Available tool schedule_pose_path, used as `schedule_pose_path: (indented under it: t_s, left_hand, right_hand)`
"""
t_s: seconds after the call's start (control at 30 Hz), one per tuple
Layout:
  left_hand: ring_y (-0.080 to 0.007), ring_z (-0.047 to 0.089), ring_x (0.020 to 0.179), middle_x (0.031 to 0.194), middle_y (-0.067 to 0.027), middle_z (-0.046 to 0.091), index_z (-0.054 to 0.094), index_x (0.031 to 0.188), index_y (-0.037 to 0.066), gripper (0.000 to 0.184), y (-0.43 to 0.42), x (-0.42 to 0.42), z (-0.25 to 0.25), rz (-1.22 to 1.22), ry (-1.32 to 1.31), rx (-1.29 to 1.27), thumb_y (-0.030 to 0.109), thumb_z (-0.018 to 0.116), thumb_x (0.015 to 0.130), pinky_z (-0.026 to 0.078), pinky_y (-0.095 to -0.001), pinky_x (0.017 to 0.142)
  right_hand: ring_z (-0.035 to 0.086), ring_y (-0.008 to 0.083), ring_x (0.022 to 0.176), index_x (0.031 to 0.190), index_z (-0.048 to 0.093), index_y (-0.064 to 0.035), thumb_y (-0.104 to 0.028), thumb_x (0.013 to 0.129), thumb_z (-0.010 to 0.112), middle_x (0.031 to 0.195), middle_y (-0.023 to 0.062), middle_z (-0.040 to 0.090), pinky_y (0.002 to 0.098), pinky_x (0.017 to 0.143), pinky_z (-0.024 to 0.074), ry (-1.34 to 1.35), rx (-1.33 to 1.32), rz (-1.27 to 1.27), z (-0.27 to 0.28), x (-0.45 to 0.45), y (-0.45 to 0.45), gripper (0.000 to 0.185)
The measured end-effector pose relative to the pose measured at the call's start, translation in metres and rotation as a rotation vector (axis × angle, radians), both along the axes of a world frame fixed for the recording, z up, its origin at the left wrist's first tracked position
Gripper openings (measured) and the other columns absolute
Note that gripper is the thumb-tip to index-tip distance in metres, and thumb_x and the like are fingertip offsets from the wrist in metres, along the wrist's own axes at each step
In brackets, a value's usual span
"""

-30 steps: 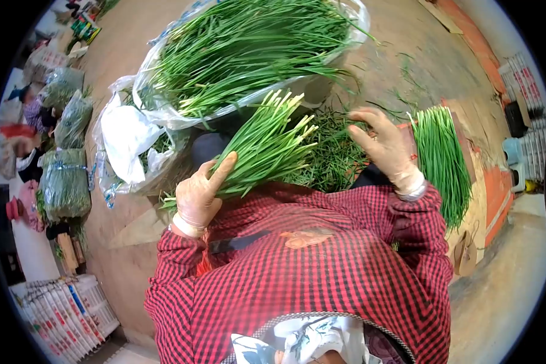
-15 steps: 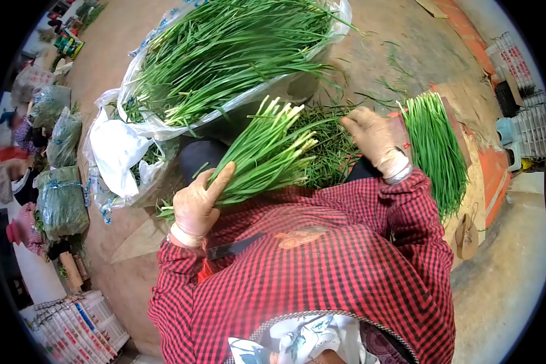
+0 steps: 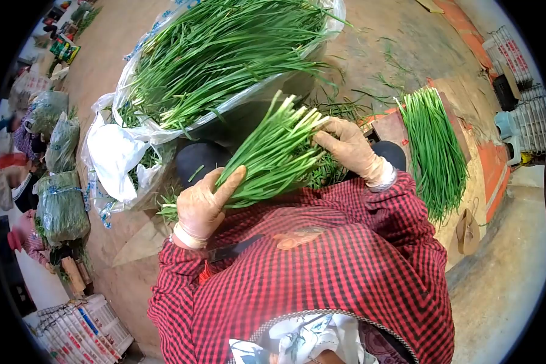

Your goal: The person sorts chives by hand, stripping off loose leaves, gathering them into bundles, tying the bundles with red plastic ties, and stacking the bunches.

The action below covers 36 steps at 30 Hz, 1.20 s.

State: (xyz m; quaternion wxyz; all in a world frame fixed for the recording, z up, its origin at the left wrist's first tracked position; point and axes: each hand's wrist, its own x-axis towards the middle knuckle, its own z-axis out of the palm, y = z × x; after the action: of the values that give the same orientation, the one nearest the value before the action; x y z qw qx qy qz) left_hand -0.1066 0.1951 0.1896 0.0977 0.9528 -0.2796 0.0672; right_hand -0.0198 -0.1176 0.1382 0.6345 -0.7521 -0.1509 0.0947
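A bunch of garlic chives (image 3: 273, 155) slants across my lap, its pale cut ends pointing up and to the right. My left hand (image 3: 203, 203), in a thin glove, is wrapped round the lower part of the bunch, thumb on top. At the pale ends, my gloved right hand (image 3: 346, 145) has its thumb and fingers closed on some stalks; its fingertips are partly hidden. To the right lies a neat pile of garlic chives (image 3: 434, 155) with its ends lined up. Beyond my knees, a large plastic bag (image 3: 224, 109) holds many loose garlic chives (image 3: 230, 57).
Dark green trimmings (image 3: 327, 173) lie between my knees, and stray leaves are scattered on the floor (image 3: 376, 36). Wrapped green bundles (image 3: 60, 206) stand at the left near other people. White crates (image 3: 82, 327) sit at the lower left, sandals (image 3: 466, 233) at the right.
My right hand has moved left and slightly down, from beside the bunch with a leaf in its fingers to the bunch's pale ends. My left hand keeps its hold.
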Motion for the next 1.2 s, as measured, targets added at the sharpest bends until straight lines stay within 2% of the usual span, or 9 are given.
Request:
schedule_pose_path:
  t_s: [0.13, 0.33, 0.4, 0.47, 0.57, 0.8, 1.03, 1.13, 1.2]
  left_hand:
    - [-0.0299, 0.066, 0.085, 0.115, -0.0103, 0.063, 0.053, 0.137, 0.027, 0.085, -0.005, -0.002, -0.006, -0.023, 0.021, 0.084, -0.004, 0.065, 0.058, 0.053, -0.0365, 0.062]
    - [-0.0301, 0.067, 0.083, 0.114, -0.0105, 0.064, 0.054, 0.136, 0.027, 0.079, 0.005, -0.001, -0.003, -0.011, -0.009, 0.041, -0.002, 0.064, 0.063, 0.053, -0.0363, 0.062]
    - [-0.0296, 0.067, 0.081, 0.113, -0.0105, 0.064, 0.054, 0.135, 0.028, 0.077, 0.002, 0.002, -0.004, -0.036, -0.017, 0.068, -0.002, 0.064, 0.064, 0.053, -0.0359, 0.061]
    - [-0.0289, 0.067, 0.079, 0.112, -0.0103, 0.065, 0.054, 0.135, 0.029, 0.075, -0.006, 0.003, -0.004, -0.057, -0.030, 0.098, -0.001, 0.064, 0.066, 0.053, -0.0355, 0.059]
    - [-0.0276, 0.067, 0.074, 0.111, -0.0098, 0.065, 0.055, 0.133, 0.030, 0.071, -0.014, 0.005, -0.003, -0.090, -0.053, 0.126, 0.002, 0.065, 0.069, 0.052, -0.0346, 0.056]
    - [-0.0266, 0.067, 0.074, 0.111, -0.0092, 0.066, 0.057, 0.130, 0.029, 0.065, -0.003, -0.001, -0.004, -0.105, -0.029, 0.136, 0.007, 0.068, 0.070, 0.053, -0.0341, 0.057]
    - [-0.0302, 0.067, 0.083, 0.110, -0.0109, 0.065, 0.057, 0.132, 0.025, 0.075, 0.005, 0.001, -0.004, -0.036, 0.055, 0.031, 0.000, 0.067, 0.063, 0.053, -0.0367, 0.064]
    - [-0.0321, 0.066, 0.087, 0.108, -0.0110, 0.066, 0.057, 0.133, 0.021, 0.079, 0.001, 0.005, -0.004, 0.087, 0.075, -0.095, -0.007, 0.062, 0.060, 0.053, -0.0377, 0.068]
    - [-0.0294, 0.066, 0.088, 0.108, -0.0091, 0.065, 0.053, 0.137, 0.024, 0.087, -0.002, 0.010, -0.006, 0.110, 0.033, -0.153, -0.008, 0.062, 0.056, 0.052, -0.0359, 0.066]
  right_hand:
    - [0.061, 0.0290, 0.080, 0.088, 0.064, -0.0004, -0.017, 0.085, 0.065, 0.084, 0.0113, 0.063, 0.0357, 0.074, 0.0492, -0.299, -0.335, -0.001, -0.017, 0.004, -0.034, 0.017]
    - [0.061, 0.0317, 0.107, 0.111, 0.068, -0.0062, -0.033, 0.087, 0.064, 0.110, 0.0152, 0.066, 0.0390, 0.095, 0.0455, -0.163, -0.931, -0.257, -0.007, 0.023, -0.097, 0.036]
    - [0.057, 0.0324, 0.113, 0.113, 0.067, -0.0066, -0.035, 0.085, 0.066, 0.115, 0.0142, 0.064, 0.0402, 0.097, 0.0438, -0.407, -0.660, -0.330, 0.018, 0.019, -0.066, 0.041]
    - [0.056, 0.0318, 0.112, 0.115, 0.066, -0.0079, -0.039, 0.083, 0.068, 0.115, 0.0118, 0.064, 0.0407, 0.097, 0.0416, -0.525, -0.556, -0.075, 0.038, 0.015, -0.037, 0.045]
    - [0.057, 0.0272, 0.100, 0.095, 0.071, -0.0086, -0.037, 0.084, 0.067, 0.097, 0.0078, 0.064, 0.0404, 0.098, 0.0374, -0.678, -0.614, 0.172, 0.031, 0.012, -0.002, 0.031]
    - [0.059, 0.0284, 0.087, 0.095, 0.067, -0.0044, -0.026, 0.088, 0.063, 0.085, 0.0097, 0.061, 0.0373, 0.079, 0.0476, -0.447, -0.449, 0.213, 0.018, 0.003, -0.012, 0.023]
    - [0.059, 0.0124, 0.081, 0.099, 0.064, 0.0009, -0.023, 0.093, 0.061, 0.088, 0.0058, 0.067, 0.0260, 0.068, 0.0467, 0.276, 0.056, -0.041, 0.044, -0.008, -0.085, 0.025]
    - [0.063, 0.0181, 0.086, 0.112, 0.061, 0.0035, -0.026, 0.093, 0.061, 0.099, 0.0111, 0.068, 0.0293, 0.074, 0.0502, 0.223, -0.144, -0.079, 0.025, -0.005, -0.101, 0.035]
    - [0.063, 0.0247, 0.099, 0.125, 0.055, 0.0036, -0.029, 0.091, 0.065, 0.113, 0.0162, 0.065, 0.0345, 0.083, 0.0514, -0.467, -0.954, -0.152, -0.024, -0.006, -0.101, 0.048]
